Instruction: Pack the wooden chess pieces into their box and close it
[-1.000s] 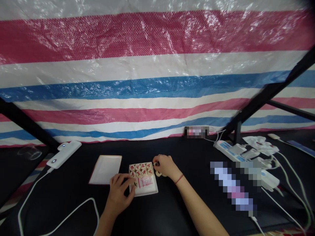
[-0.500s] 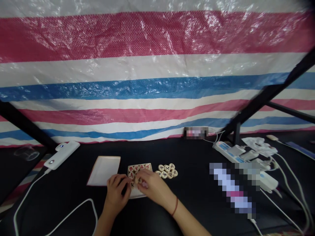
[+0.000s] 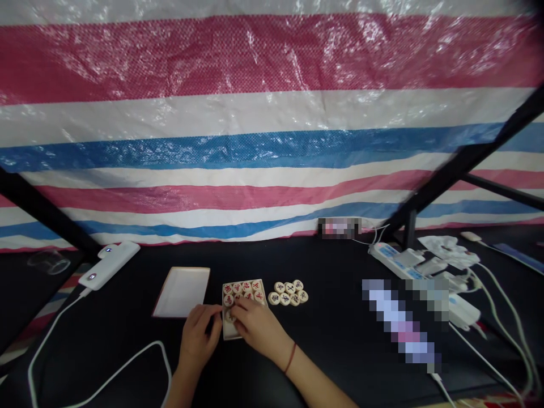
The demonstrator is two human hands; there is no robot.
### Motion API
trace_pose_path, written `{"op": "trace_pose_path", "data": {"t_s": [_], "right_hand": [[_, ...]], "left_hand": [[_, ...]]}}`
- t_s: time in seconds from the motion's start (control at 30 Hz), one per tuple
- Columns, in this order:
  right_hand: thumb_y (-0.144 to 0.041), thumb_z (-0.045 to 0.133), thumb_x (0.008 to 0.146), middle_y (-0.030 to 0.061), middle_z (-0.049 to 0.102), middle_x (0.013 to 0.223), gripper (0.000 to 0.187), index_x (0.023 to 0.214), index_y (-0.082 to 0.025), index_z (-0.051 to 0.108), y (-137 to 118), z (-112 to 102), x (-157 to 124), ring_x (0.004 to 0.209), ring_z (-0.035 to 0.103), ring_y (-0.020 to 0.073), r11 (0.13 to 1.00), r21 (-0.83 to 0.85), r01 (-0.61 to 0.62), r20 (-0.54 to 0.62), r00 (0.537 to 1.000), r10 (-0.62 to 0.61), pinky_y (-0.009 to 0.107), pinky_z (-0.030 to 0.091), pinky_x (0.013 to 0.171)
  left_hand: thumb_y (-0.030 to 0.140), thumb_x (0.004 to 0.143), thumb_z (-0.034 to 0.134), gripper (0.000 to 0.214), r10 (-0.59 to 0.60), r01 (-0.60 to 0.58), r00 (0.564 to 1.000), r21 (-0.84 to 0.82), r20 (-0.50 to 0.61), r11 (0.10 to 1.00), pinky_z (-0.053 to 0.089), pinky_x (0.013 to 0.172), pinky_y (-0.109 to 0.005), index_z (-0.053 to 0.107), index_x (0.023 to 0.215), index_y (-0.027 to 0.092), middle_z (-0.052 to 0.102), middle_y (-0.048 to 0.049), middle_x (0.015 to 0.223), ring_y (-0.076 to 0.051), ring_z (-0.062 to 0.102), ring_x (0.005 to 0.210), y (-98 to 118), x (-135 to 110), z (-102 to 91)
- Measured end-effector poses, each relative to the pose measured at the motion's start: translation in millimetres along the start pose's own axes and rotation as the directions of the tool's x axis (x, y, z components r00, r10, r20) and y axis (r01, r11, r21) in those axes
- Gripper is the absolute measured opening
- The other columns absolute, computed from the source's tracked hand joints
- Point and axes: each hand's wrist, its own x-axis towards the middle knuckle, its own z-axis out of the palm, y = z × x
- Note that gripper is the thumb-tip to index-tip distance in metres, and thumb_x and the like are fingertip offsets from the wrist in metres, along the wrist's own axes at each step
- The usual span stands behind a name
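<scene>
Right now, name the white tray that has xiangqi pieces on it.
The tray on the right, its xiangqi pieces packed in rows, with the right hand over it; the tray to its left shows plain white.

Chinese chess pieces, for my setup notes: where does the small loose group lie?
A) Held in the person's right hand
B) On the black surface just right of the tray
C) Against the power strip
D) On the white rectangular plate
B: the loose group of Chinese chess pieces lies on the black surface just right of the tray, not on the white plate.
</scene>
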Motion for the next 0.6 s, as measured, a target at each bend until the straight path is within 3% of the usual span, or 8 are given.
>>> {"op": "trace_pose_path", "data": {"t_s": [0.17,0.3,0.4,0.5,0.6], "right_hand": [[-0.015,0.049,0.089,0.0053,0.066,0.097,0.017,0.100,-0.020,0.062,-3,-2,5,0.086,0.063,0.0180,0.998,-0.061,-0.019,0.047,0.999,0.022,0.027,0.045,0.072],[-0.016,0.051,0.088,0.0051,0.067,0.096,0.016,0.099,-0.019,0.062,-2,1,6,0.086,0.063,0.0179,0.999,-0.042,-0.009,0.009,1.000,0.010,0.026,0.044,0.071],[-0.018,0.054,0.087,0.0038,0.068,0.093,0.013,0.095,-0.020,0.064,9,-4,0,0.084,0.063,0.0163,0.998,0.061,-0.007,-0.065,0.998,0.011,0.024,0.044,0.072],[-0.014,0.050,0.088,0.0032,0.067,0.092,0.018,0.095,-0.020,0.066,32,-23,-9,0.082,0.063,0.0139,0.979,0.169,-0.112,-0.192,0.971,0.144,0.022,0.044,0.074],[-0.016,0.049,0.088,0.0037,0.067,0.095,0.020,0.092,-0.020,0.068,56,-48,-18,0.082,0.064,0.0144,0.940,0.099,-0.326,-0.227,0.913,0.340,0.022,0.043,0.072]], "left_hand": [[0.020,0.090,0.049,0.017,-0.002,0.002,1.000,-0.021,0.010,1.000,0.055,0.066,-0.027,0.066,0.091,0.021,0.070,-0.0031,0.077,-0.016,0.066,0.071,0,0,0.3],[0.019,0.089,0.049,0.017,0.011,-0.009,0.999,-0.050,0.032,0.999,0.055,0.065,-0.025,0.066,0.090,0.020,0.070,-0.0030,0.077,-0.015,0.066,0.070,2,2,0.3],[0.018,0.089,0.050,0.017,0.029,-0.027,0.999,-0.052,0.035,0.998,0.056,0.067,-0.025,0.066,0.090,0.021,0.070,-0.0032,0.078,-0.015,0.067,0.071,2,1,1.9],[0.018,0.088,0.050,0.016,0.037,-0.035,0.998,-0.045,0.043,0.998,0.055,0.066,-0.025,0.066,0.089,0.021,0.069,-0.0035,0.077,-0.014,0.066,0.068,3,1,3.3],[0.016,0.088,0.050,0.015,0.068,-0.064,0.996,-0.072,0.058,0.995,0.054,0.064,-0.024,0.064,0.089,0.020,0.068,-0.0030,0.075,-0.014,0.064,0.066,8,10,3.0]]}}
